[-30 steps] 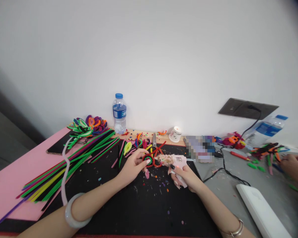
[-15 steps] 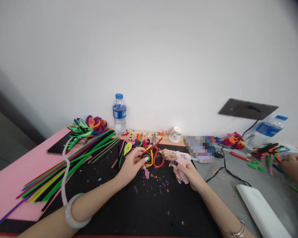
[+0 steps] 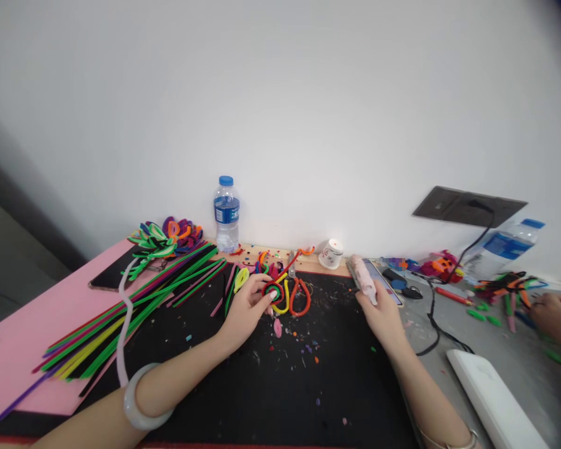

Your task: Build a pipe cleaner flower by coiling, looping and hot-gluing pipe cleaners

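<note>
Near the middle of the frame, a small round coil of red, green and black fuzzy wire (image 3: 270, 289), pinched in the left hand (image 3: 245, 312) between thumb and fingers. Just right of the coil, a yellow loop (image 3: 287, 298) and a red loop (image 3: 301, 311), both longer up and down the frame than across. Farther right, well apart from the coil, a pink glue gun (image 3: 365, 279), long side going toward the top of the frame and leaning a bit left. Closest to the gun, the right hand (image 3: 384, 315), curled around the low end; too hidden to tell how tight. Just beside or partly under the gun, a phone (image 3: 389, 284). Low in the frame, a black mat (image 3: 327, 386) with tiny bright bits.
</note>
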Demonstrator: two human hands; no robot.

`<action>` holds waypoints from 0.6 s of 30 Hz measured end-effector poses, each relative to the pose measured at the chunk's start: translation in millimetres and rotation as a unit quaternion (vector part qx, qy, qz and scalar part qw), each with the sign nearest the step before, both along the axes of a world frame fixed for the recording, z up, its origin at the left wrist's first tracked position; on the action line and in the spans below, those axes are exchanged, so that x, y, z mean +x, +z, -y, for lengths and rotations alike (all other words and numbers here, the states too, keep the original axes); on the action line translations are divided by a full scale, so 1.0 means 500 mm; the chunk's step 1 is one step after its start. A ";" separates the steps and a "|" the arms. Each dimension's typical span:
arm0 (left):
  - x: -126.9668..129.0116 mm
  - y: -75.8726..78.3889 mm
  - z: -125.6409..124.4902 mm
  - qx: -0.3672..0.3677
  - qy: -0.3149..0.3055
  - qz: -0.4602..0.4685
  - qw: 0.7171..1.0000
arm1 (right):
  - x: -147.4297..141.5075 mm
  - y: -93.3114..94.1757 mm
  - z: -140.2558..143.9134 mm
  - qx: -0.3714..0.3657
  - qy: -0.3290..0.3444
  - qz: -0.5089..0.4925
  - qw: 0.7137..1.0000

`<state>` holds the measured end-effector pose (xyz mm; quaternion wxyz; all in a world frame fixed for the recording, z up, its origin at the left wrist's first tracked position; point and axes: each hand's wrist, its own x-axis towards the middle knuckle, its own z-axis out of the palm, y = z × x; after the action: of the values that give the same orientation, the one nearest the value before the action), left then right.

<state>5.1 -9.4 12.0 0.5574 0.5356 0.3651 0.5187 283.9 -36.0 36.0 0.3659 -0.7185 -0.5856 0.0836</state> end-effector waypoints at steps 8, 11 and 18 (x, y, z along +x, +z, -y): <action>0.000 0.003 0.002 -0.002 -0.005 0.000 1.000 | 0.108 0.008 -0.011 -0.062 -0.154 0.173 0.971; -0.001 0.003 0.003 0.001 -0.002 -0.006 1.000 | 0.156 0.001 -0.007 -0.117 -0.206 0.229 0.944; 0.000 0.003 0.002 0.002 -0.006 -0.011 1.000 | 0.243 -0.015 0.011 -0.204 -0.281 0.225 0.910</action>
<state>5.3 -10.6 13.6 0.5553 0.5444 0.3669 0.5105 405.6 -41.6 28.7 0.0783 -0.9121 -0.3965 -0.0695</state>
